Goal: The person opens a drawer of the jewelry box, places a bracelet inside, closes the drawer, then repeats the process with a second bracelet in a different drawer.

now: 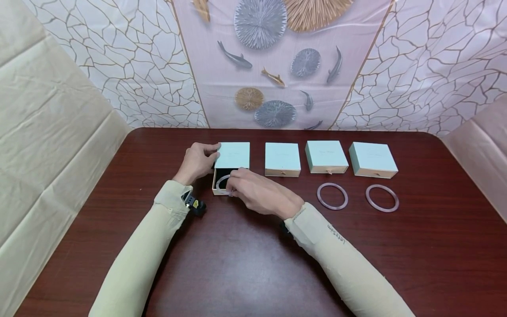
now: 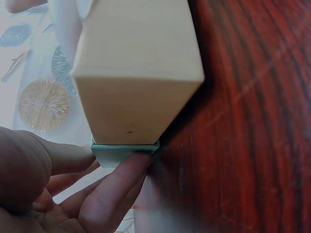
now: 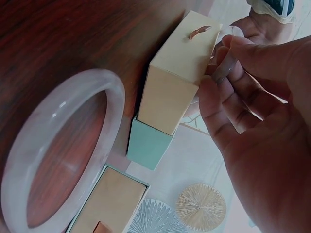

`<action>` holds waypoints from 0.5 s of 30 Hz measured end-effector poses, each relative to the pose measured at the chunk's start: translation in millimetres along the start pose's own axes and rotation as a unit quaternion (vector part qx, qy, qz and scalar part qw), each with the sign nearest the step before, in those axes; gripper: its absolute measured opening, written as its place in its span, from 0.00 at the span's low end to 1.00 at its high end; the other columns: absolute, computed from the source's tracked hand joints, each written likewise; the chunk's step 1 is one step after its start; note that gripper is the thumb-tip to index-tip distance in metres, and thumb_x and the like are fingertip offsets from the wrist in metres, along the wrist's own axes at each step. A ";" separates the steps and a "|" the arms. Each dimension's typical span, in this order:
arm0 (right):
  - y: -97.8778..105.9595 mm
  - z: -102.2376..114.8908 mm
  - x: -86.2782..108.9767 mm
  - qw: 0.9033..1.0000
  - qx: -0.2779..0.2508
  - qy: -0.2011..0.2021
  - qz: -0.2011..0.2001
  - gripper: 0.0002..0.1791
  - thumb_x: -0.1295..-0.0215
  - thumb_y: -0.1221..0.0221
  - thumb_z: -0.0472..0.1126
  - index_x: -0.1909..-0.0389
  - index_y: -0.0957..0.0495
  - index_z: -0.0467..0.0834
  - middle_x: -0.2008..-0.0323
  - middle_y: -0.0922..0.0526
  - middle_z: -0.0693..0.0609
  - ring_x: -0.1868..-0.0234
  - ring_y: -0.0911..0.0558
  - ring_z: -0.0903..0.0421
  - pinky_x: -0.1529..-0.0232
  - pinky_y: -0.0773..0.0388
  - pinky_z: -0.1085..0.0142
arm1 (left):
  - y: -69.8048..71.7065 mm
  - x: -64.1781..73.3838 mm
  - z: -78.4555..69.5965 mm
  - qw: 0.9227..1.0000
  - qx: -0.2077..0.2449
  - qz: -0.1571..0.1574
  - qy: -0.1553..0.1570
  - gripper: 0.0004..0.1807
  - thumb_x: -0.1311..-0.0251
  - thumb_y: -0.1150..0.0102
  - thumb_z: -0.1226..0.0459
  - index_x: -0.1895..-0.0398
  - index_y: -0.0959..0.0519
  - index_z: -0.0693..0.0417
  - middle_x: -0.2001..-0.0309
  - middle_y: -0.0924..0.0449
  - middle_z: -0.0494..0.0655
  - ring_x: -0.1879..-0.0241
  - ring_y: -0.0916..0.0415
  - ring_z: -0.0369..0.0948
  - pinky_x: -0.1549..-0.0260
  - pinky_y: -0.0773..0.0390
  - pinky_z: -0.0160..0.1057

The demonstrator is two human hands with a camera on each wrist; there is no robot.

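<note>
My left hand holds the left side of a mint-green box, thumb and fingers against its sleeve. The box's cream drawer is pulled out toward me and shows a black inside. Over the drawer, my right hand pinches a pale lilac bangle between thumb and fingers. In the right wrist view the held bangle appears beside the drawer front with its small ribbon tab. My right fingers hide part of the ring.
Right of the open box stand three closed mint boxes in a row. Two more lilac bangles lie on the dark wooden table in front of the right two. A patterned cloth hangs behind.
</note>
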State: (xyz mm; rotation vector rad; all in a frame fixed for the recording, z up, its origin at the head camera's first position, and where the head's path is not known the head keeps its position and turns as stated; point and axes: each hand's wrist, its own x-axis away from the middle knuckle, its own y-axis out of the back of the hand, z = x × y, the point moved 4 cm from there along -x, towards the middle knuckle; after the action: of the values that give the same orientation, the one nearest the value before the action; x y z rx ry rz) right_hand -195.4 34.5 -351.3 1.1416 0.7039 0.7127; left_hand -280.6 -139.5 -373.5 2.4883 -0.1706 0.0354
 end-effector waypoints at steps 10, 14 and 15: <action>0.4 -0.9 -2.5 1.000 0.015 0.000 -0.004 0.06 0.25 0.43 0.34 0.61 0.18 0.44 0.62 0.21 0.55 0.54 0.24 0.57 0.48 0.25 0.66 | 0.5 -0.1 -1.1 1.000 0.000 -0.001 0.002 0.21 0.24 0.46 0.62 0.31 0.24 0.48 0.36 0.20 0.57 0.74 0.17 0.43 0.68 0.14 0.41; 0.0 -1.2 -4.3 1.000 0.009 -0.006 0.000 0.07 0.25 0.43 0.33 0.62 0.17 0.44 0.62 0.21 0.55 0.54 0.24 0.56 0.49 0.25 0.66 | 0.7 0.5 -0.5 1.000 0.002 0.002 0.003 0.21 0.24 0.46 0.62 0.30 0.25 0.48 0.37 0.20 0.58 0.72 0.16 0.49 0.66 0.14 0.44; -0.1 -1.2 -4.7 1.000 0.007 -0.009 0.001 0.07 0.26 0.43 0.33 0.62 0.17 0.44 0.62 0.21 0.54 0.54 0.23 0.56 0.49 0.25 0.66 | 0.7 0.8 -0.2 1.000 0.002 0.002 0.003 0.21 0.24 0.46 0.63 0.30 0.25 0.48 0.37 0.20 0.58 0.71 0.16 0.50 0.66 0.14 0.44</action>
State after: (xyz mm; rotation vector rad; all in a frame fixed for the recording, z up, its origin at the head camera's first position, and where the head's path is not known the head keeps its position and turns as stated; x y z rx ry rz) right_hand -199.1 31.4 -351.1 1.1605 0.6932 0.6998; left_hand -279.9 -140.0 -372.8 2.4914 -0.1740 0.0457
